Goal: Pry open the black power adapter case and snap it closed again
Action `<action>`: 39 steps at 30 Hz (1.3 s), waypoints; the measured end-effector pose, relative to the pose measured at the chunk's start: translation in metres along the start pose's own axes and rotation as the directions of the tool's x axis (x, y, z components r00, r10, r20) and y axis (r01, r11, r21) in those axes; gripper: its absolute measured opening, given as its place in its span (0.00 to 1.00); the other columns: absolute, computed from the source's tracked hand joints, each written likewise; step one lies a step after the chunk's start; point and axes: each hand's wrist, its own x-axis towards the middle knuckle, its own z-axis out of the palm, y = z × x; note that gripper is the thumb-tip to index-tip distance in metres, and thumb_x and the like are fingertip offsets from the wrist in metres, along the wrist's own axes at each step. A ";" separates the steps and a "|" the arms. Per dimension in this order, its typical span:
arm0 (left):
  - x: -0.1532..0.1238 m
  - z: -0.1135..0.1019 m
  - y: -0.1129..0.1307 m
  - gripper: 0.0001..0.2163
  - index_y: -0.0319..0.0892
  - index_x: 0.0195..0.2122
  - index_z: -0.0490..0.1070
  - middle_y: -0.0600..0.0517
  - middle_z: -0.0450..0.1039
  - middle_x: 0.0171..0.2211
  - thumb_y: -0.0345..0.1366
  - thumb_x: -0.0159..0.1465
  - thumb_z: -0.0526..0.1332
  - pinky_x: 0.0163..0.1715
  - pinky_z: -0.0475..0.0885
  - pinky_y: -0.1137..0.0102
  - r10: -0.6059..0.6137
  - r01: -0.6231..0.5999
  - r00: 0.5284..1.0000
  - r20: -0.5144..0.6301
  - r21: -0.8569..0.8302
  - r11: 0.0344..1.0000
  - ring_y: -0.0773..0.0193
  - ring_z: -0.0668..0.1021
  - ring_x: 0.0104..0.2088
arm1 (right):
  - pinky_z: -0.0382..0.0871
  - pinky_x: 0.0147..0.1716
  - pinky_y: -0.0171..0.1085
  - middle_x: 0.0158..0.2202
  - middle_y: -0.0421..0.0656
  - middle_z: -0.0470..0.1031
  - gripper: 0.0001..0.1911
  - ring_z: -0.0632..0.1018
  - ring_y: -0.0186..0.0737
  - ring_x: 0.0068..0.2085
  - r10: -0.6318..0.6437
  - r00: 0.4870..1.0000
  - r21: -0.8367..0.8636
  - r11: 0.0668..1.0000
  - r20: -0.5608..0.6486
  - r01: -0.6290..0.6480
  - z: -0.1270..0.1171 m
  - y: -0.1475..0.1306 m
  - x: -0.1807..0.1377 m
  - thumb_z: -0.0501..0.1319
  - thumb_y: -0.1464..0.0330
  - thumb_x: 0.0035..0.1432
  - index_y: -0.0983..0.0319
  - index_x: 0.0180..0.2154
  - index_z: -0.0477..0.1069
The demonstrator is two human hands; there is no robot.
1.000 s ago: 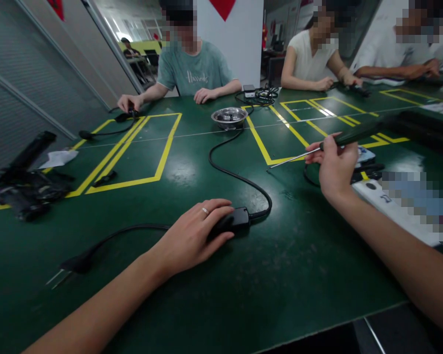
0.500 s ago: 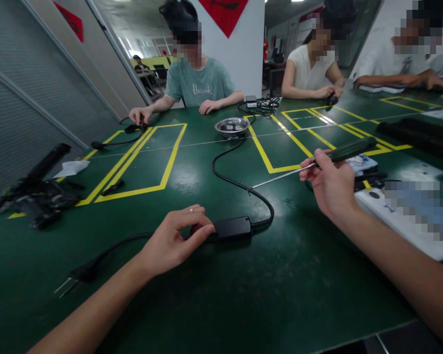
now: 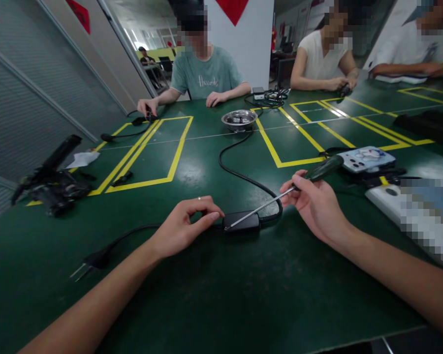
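A black power adapter (image 3: 242, 222) lies on the green table (image 3: 243, 295), with a cable running to a plug (image 3: 95, 259) at the left and away toward the back. My left hand (image 3: 184, 223) pinches the cable at the adapter's left end, thumb and fingers closed on it. My right hand (image 3: 315, 204) is closed on a long screwdriver (image 3: 306, 179) with a dark green handle. The metal shaft slants down to the left and its tip rests on the adapter's left part.
A metal bowl (image 3: 239, 119) stands at the table's middle back. Black parts (image 3: 51, 184) lie heaped at the left. A phone-like device (image 3: 367, 160) and a white box (image 3: 409, 206) lie at the right. Three people sit at the far side. Yellow tape frames mark the table.
My right hand has brought the screwdriver down and left, until its tip met the adapter. My left hand slid off the adapter's top to pinch its left end.
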 end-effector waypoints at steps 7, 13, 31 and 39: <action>0.001 0.001 0.001 0.11 0.44 0.39 0.77 0.52 0.74 0.34 0.41 0.67 0.56 0.43 0.71 0.63 0.023 -0.023 0.996 0.089 -0.001 1.000 0.64 0.75 0.35 | 0.73 0.28 0.34 0.29 0.40 0.76 0.07 0.76 0.33 0.25 0.014 1.000 0.007 1.000 0.000 -0.014 -0.001 0.005 0.000 0.62 0.67 0.58 0.59 0.37 0.64; 0.002 0.001 0.002 0.13 0.43 0.40 0.77 0.51 0.74 0.34 0.41 0.67 0.55 0.41 0.70 0.64 0.036 -0.033 0.994 0.106 -0.028 0.999 0.63 0.74 0.35 | 0.73 0.28 0.34 0.28 0.39 0.76 0.07 0.75 0.32 0.25 0.018 0.999 0.012 1.000 -0.032 -0.018 0.001 0.000 0.000 0.62 0.67 0.58 0.60 0.37 0.64; 0.004 0.003 0.002 0.10 0.42 0.34 0.76 0.51 0.72 0.33 0.40 0.66 0.58 0.38 0.71 0.67 0.027 -0.012 0.982 0.186 -0.084 0.996 0.65 0.74 0.34 | 0.73 0.28 0.34 0.28 0.39 0.76 0.08 0.75 0.32 0.25 -0.020 0.999 -0.002 1.000 -0.050 0.020 -0.001 0.002 0.001 0.63 0.66 0.57 0.59 0.37 0.65; 0.002 0.003 -0.001 0.09 0.42 0.40 0.70 0.51 0.70 0.40 0.41 0.62 0.63 0.42 0.71 0.65 -0.034 0.043 0.980 0.197 -0.043 0.998 0.63 0.74 0.40 | 0.73 0.28 0.34 0.29 0.39 0.76 0.06 0.76 0.33 0.26 -0.066 0.998 -0.010 0.998 -0.016 0.065 -0.001 0.001 0.000 0.61 0.67 0.59 0.59 0.38 0.66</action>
